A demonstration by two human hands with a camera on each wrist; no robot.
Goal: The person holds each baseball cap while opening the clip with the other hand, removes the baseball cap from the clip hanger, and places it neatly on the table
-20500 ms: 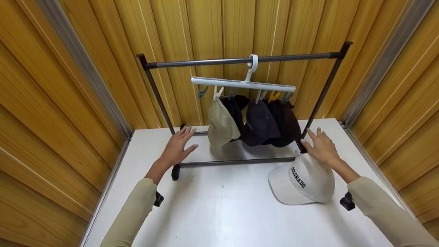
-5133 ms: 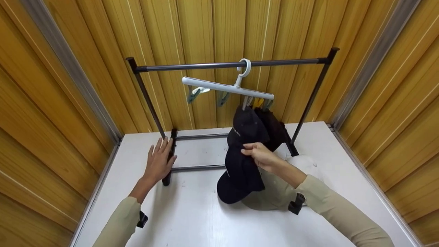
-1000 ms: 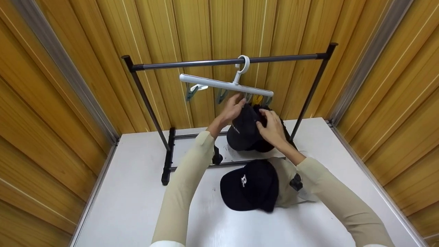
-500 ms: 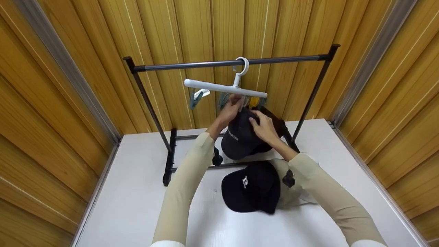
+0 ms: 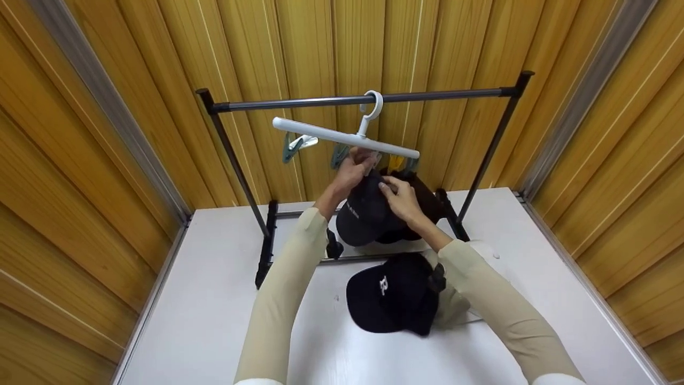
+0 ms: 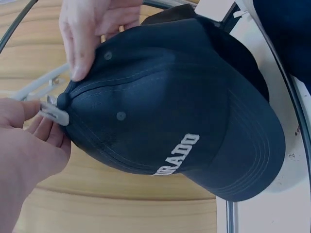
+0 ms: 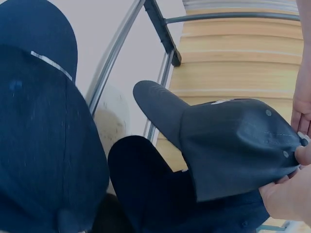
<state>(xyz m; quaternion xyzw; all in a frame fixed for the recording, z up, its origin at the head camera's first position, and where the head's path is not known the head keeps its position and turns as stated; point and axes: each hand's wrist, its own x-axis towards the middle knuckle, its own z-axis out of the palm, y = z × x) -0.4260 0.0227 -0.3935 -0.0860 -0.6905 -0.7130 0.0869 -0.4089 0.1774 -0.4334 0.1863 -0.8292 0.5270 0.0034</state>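
A dark navy cap (image 5: pixel 363 214) with white lettering hangs by the button at its crown from a pale clothespin (image 6: pixel 54 114) under the white hanger (image 5: pixel 320 130). My left hand (image 5: pixel 350 174) pinches that clothespin between thumb and fingers. Lower on the right, my right hand (image 5: pixel 402 200) grips the cap's crown, thumb on the near side and fingertips behind the fabric. Another dark cap (image 5: pixel 427 200) hangs just behind, below a yellow clothespin (image 5: pixel 395 162). On the table, a black cap (image 5: pixel 393 294) with a white letter overlaps a beige cap (image 5: pixel 454 307).
The hanger hooks over a dark metal rack's top bar (image 5: pixel 299 102). Green clothespins (image 5: pixel 291 149) dangle at its left. A white cap (image 5: pixel 483 251) lies beside the right forearm on the white table (image 5: pixel 214 321). Wood-patterned walls (image 5: pixel 80 160) enclose three sides.
The beige and black caps went from the hanger to the table. My left hand rose to the clothespin. In the last second my right hand moved left onto the navy cap's crown, and the hanger shifted.
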